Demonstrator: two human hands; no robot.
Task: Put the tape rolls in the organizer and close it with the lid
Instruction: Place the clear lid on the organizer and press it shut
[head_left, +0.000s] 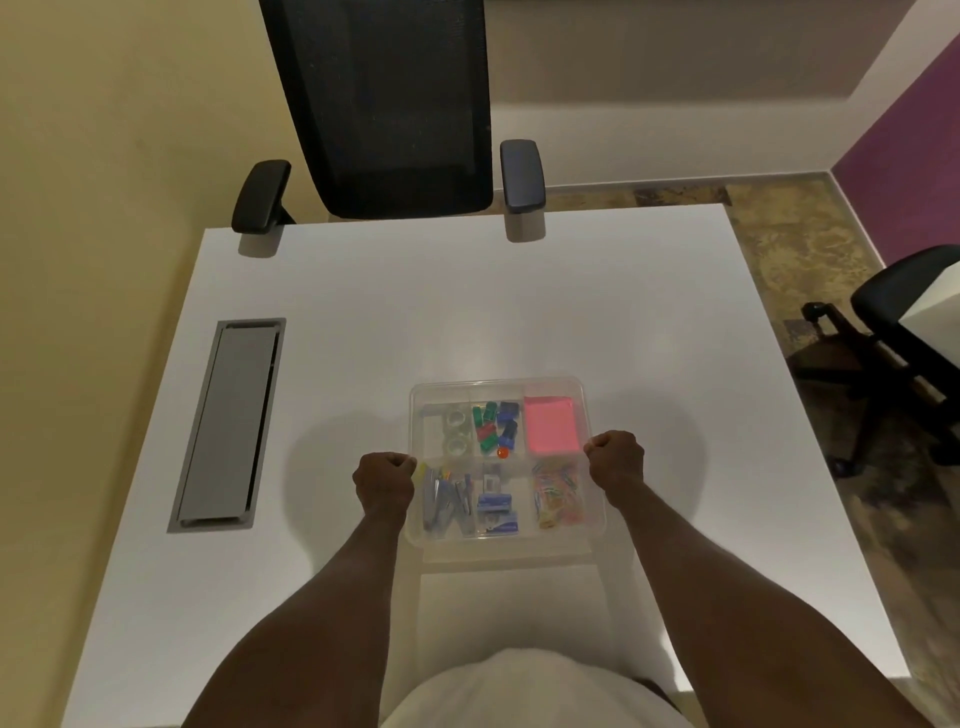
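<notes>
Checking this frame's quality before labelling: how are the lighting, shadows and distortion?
Head view: dim, warm light; soft double shadows spread on the table beside each hand, left hand and right hand; wide-angle bending curves the table edges and chair; the clear organizer looks hazy, its small contents slightly soft.
</notes>
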